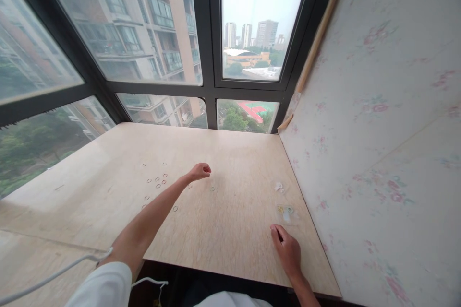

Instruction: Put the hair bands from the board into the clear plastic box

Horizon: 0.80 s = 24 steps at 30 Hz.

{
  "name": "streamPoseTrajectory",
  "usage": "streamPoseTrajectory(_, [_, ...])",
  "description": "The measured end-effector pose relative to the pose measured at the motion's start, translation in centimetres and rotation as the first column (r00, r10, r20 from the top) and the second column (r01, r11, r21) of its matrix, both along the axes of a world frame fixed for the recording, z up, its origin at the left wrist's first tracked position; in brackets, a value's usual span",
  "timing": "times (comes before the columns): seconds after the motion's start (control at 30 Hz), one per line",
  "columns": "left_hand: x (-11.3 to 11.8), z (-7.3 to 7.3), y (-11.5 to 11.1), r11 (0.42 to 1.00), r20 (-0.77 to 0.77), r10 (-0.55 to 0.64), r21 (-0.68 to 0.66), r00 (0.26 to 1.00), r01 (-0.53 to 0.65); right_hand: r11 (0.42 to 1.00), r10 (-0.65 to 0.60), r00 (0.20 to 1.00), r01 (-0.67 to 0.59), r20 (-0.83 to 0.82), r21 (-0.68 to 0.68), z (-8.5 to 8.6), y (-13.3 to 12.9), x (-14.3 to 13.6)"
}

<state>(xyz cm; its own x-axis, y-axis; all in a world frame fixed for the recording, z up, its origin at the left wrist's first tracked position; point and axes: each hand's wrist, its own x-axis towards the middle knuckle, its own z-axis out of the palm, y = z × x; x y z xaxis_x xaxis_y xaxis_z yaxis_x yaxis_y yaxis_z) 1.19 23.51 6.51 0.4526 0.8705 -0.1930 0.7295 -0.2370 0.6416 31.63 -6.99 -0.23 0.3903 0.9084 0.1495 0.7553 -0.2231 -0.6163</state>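
Observation:
My left hand (200,171) is closed over the middle of the wooden surface, fingers curled; what it holds, if anything, is too small to name. Several small thin rings (157,180) lie scattered left of it, and one ring (212,189) lies just below and to its right. Another ring (175,208) is beside my left forearm. At the right, my right hand (286,249) is closed near the front edge, thumb and finger together, with nothing clear between them. Just above it lies a clear plastic bag (287,214) with small yellowish items in it.
A small crumpled white piece (278,186) lies behind the bag. Dark-framed windows (209,88) edge the surface at the back and left, a flowered wall (378,153) at the right. A white cable (54,276) crosses the lower left.

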Motion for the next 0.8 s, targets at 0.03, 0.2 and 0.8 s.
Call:
streamPoseTrajectory(0.03, [0.9, 0.4, -0.4, 1.0, 0.064, -0.01, -0.023, 0.998, 0.012, 1.0, 0.017, 0.999, -0.017, 0.031, -0.001, -0.1, -0.1, -0.1])
streamPoseTrajectory(0.2, [6.1, 2.9, -3.5, 0.969, 0.472, -0.059, -0.183, 0.88, 0.163, 0.997, 0.075, 0.99, -0.075, 0.117, -0.002, -0.4, -0.4, -0.4])
streamPoseTrajectory(0.8, [21.9, 1.3, -12.6, 0.928, 0.501, -0.092, -0.271, 0.86, 0.257, 0.994, 0.071, 0.997, -0.073, 0.017, 0.086, 0.3, -0.5, -0.5])
